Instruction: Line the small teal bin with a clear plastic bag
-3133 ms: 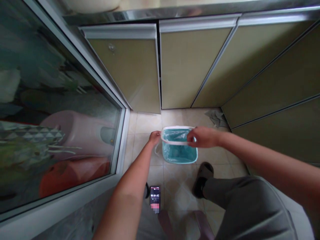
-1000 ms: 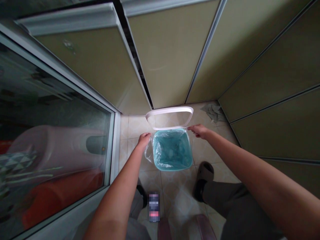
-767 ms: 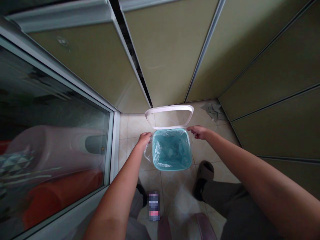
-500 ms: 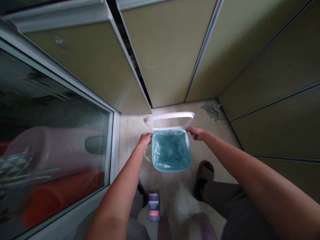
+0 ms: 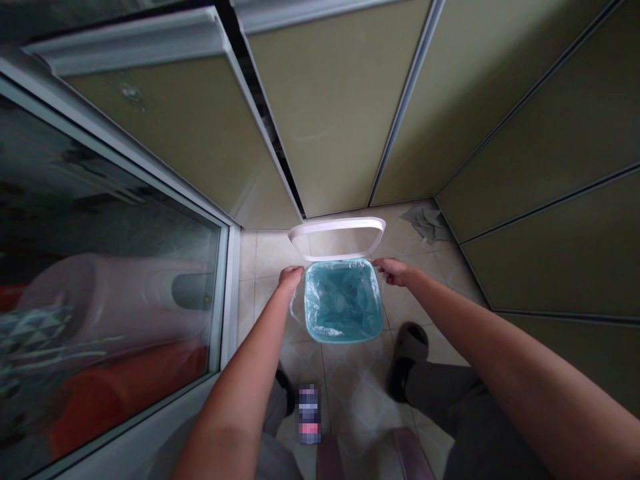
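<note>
We see a teal bin (image 5: 345,341) standing on the tiled floor (image 5: 357,393), its mouth facing us, with a clear plastic liner (image 5: 316,313) spread inside and reaching the rim. A loose bit of film hangs outside at nine o'clock. At the bin's twelve o'clock a pale ring (image 5: 337,225) stands tilted up along the far edge, and we look through it to the floor.

The left hand (image 5: 290,275) is at ten o'clock, fingers drawn together against the corner of the rim; the right hand (image 5: 391,271) is at two, forefinger reaching to the opposite corner (what either one pinches is too small for us to tell, so we cannot call it clamped).

Three seconds ago the ring lay over the mouth with the right hand on it; now it is raised and the mouth is uncovered. Half a second ago it leaned lower than it does now, while both hands were in nearly the same places.
</note>
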Demonstrator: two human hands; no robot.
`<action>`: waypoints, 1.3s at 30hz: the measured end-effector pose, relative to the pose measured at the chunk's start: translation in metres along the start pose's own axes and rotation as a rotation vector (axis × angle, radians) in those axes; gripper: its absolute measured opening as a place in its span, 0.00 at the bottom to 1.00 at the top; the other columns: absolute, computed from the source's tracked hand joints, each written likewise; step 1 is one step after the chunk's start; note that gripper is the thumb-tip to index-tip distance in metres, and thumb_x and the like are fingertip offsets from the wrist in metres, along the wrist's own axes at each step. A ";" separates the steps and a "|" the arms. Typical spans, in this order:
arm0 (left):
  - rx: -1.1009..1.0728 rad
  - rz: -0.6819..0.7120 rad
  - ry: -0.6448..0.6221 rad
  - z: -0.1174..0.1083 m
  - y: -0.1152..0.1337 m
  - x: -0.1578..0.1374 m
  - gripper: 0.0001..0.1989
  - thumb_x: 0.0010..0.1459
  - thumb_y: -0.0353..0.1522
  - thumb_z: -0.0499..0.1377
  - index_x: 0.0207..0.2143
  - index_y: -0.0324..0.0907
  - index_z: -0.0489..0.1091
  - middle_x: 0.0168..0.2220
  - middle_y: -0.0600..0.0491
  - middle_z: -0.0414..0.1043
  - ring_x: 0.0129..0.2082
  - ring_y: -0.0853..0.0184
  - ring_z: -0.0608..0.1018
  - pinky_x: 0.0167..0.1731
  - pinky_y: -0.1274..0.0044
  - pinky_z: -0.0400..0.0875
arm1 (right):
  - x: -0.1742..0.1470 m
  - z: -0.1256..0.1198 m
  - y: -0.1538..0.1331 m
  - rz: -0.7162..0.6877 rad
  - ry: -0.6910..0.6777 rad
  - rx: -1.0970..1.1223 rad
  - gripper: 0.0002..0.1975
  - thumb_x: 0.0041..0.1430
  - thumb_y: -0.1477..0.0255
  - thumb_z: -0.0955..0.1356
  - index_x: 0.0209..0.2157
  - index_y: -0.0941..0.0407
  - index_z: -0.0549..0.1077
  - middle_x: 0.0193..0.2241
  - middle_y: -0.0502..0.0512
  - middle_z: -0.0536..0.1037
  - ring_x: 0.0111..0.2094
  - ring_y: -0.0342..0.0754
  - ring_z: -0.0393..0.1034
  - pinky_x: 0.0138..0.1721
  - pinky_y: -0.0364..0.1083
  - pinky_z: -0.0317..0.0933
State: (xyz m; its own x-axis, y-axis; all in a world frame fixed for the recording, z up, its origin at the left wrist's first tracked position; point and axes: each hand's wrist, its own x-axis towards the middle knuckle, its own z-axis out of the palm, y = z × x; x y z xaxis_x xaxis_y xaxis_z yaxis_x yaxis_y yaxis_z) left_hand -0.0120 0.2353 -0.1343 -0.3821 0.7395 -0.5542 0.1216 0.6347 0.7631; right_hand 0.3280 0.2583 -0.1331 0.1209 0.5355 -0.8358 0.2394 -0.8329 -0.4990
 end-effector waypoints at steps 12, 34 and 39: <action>-0.383 0.144 -0.074 -0.028 0.099 -0.060 0.21 0.49 0.45 0.66 0.41 0.40 0.77 0.31 0.56 0.73 0.23 0.76 0.71 0.28 0.81 0.66 | -0.134 -0.049 -0.076 -0.695 0.043 -0.007 0.17 0.67 0.67 0.67 0.54 0.56 0.76 0.39 0.56 0.80 0.22 0.38 0.61 0.21 0.38 0.59; 0.596 0.497 -0.343 -0.087 -0.050 -0.129 0.51 0.43 0.42 0.76 0.69 0.48 0.65 0.55 0.43 0.71 0.46 0.57 0.79 0.50 0.68 0.72 | -0.171 -0.002 0.066 -0.593 0.143 -0.967 0.31 0.56 0.60 0.78 0.61 0.50 0.75 0.41 0.60 0.83 0.48 0.58 0.77 0.45 0.49 0.67; 0.791 0.520 -0.359 -0.085 -0.052 -0.131 0.46 0.52 0.42 0.72 0.72 0.53 0.60 0.59 0.42 0.69 0.53 0.52 0.78 0.53 0.66 0.71 | -0.165 0.005 0.064 -0.494 0.151 -1.130 0.16 0.59 0.63 0.76 0.48 0.50 0.81 0.50 0.64 0.80 0.50 0.61 0.76 0.49 0.53 0.67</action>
State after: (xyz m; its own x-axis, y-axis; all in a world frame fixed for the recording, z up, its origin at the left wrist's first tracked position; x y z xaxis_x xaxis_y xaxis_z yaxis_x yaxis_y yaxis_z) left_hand -0.0462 0.0869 -0.0728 0.1737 0.9076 -0.3821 0.8161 0.0845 0.5717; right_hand 0.3180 0.1162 -0.0280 -0.1263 0.8305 -0.5426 0.9770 0.0093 -0.2132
